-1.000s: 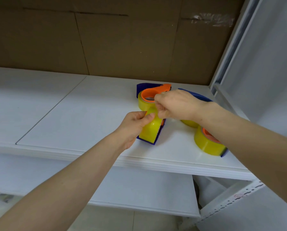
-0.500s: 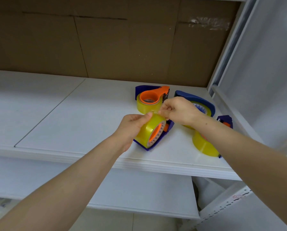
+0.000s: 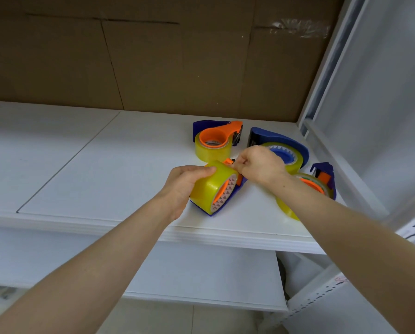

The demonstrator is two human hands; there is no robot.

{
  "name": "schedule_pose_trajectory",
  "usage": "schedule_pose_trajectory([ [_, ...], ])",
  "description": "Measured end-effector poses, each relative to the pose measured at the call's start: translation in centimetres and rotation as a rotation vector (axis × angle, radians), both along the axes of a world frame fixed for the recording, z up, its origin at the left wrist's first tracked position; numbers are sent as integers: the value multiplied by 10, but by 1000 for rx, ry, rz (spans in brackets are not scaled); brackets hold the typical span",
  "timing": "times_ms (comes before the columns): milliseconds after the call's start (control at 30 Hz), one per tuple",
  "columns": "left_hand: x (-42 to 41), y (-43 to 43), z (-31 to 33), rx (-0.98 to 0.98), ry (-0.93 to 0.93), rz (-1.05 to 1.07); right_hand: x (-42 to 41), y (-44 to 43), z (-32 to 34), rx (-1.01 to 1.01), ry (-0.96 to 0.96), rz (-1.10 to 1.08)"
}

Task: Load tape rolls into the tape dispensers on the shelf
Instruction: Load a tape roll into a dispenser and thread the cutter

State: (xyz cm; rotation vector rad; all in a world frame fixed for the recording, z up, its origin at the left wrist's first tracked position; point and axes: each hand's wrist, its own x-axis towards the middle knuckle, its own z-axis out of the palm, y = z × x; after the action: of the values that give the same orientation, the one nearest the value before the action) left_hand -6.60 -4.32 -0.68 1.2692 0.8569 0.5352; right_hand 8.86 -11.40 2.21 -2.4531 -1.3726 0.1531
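A yellow tape roll sits in a blue and orange dispenser that stands on edge on the white shelf. My left hand grips the roll from the left, thumb on top. At the roll's upper right edge, my right hand pinches something small beside the dispenser's orange part; what it pinches is hidden by the fingers.
Behind stand a loaded orange dispenser and a loaded blue dispenser. A third loaded dispenser lies under my right forearm. Brown cardboard backs the shelf, and a white upright bounds it on the right.
My left hand has turned the roll and dispenser so the orange core faces right and down. My right hand shifted slightly right along the roll's top edge.
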Motion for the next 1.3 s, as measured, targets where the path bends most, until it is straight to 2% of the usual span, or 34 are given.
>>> schedule_pose_trajectory([
  [133,0,-1,-3,-9,12,85,4,-2,3,24,11,-27],
  [267,0,-2,-3,4,-14,41,9,-4,0,62,203,-44],
  [367,-1,2,-5,6,-32,4,10,-5,-3,67,275,-82],
  [600,4,0,-9,14,-45,96,13,0,-8,66,287,-163],
  [733,9,-3,-5,58,8,120,18,2,-11,33,338,-187],
  [967,13,-2,-1,96,44,99,25,6,-14,-70,399,-181],
  [1100,16,-3,0,125,54,132,29,4,-18,-90,519,-207],
  [1300,19,-3,3,137,68,79,31,8,-23,-103,507,-237],
])
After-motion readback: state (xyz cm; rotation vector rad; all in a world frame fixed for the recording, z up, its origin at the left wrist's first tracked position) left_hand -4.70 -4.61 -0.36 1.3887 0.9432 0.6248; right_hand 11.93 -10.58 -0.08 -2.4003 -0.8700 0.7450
